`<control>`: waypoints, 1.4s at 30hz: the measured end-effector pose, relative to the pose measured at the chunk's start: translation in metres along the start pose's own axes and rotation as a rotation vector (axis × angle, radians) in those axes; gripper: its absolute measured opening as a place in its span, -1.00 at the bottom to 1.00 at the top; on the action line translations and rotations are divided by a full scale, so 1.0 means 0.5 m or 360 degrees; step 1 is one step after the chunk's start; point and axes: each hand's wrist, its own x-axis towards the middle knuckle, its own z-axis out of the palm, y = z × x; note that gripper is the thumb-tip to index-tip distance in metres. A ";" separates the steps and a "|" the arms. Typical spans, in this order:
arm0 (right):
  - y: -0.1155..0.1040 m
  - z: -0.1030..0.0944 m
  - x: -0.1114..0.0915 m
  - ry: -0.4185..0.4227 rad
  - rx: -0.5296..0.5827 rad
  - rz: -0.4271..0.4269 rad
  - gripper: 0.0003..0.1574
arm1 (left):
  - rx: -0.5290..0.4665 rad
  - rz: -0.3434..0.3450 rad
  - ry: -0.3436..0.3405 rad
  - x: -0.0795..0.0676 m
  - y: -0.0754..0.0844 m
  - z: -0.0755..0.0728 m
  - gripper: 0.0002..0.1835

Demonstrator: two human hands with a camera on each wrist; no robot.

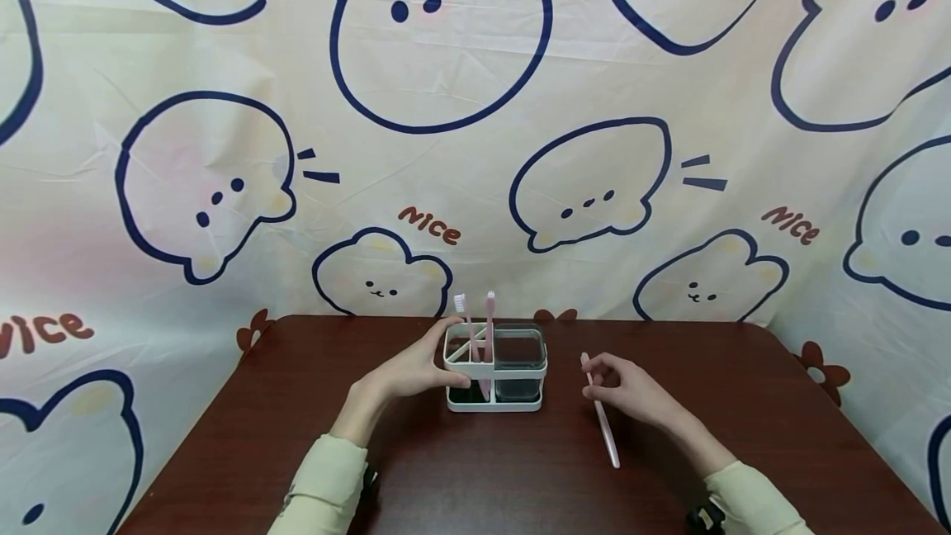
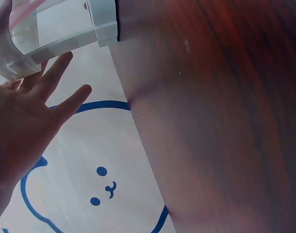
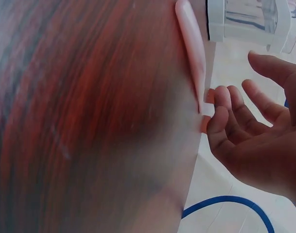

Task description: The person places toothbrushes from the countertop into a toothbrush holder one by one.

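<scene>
A white toothbrush holder (image 1: 508,373) with a dark clear cup stands near the table's back edge. Two pink toothbrushes (image 1: 489,329) stand upright in its left compartments. My left hand (image 1: 404,366) grips the holder's left end, thumb at the front and fingers toward the back; the left wrist view shows the holder (image 2: 65,46) by those fingers. A third pink toothbrush (image 1: 605,432) lies on the table to the right. Over its far end hovers my right hand (image 1: 631,386), fingers loosely bent. In the right wrist view the thumb stands apart from the fingers, beside the toothbrush (image 3: 192,43).
The dark brown wooden table (image 1: 475,469) reaches back to a pale cloth (image 1: 416,172) printed with blue bear outlines. The cloth also hangs along both sides. A dark band sits at each wrist.
</scene>
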 end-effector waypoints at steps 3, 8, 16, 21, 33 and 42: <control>0.008 -0.004 0.000 -0.0067 0.0019 -0.0015 -0.53 | 0.0009 0.0004 0.0002 0.001 -0.001 0.000 0.05; 0.024 -0.007 0.002 -0.0170 0.0078 -0.0004 -0.48 | 0.0012 0.0003 0.0004 0.002 -0.004 0.000 0.05; 0.042 -0.005 0.005 -0.0249 0.0054 0.0011 -0.48 | -0.0006 -0.0013 -0.0001 0.002 -0.008 0.003 0.04; 0.041 -0.003 0.010 -0.0257 0.0003 -0.0019 -0.48 | -0.0009 -0.0018 0.0005 0.003 -0.008 0.004 0.03; 0.026 0.009 0.015 -0.0243 -0.0107 0.0071 -0.57 | -0.0025 0.0001 -0.0002 0.001 -0.001 0.003 0.05; 0.029 0.012 0.012 -0.0160 -0.0049 0.0155 -0.58 | -0.0021 -0.0003 0.0001 -0.001 -0.002 0.002 0.04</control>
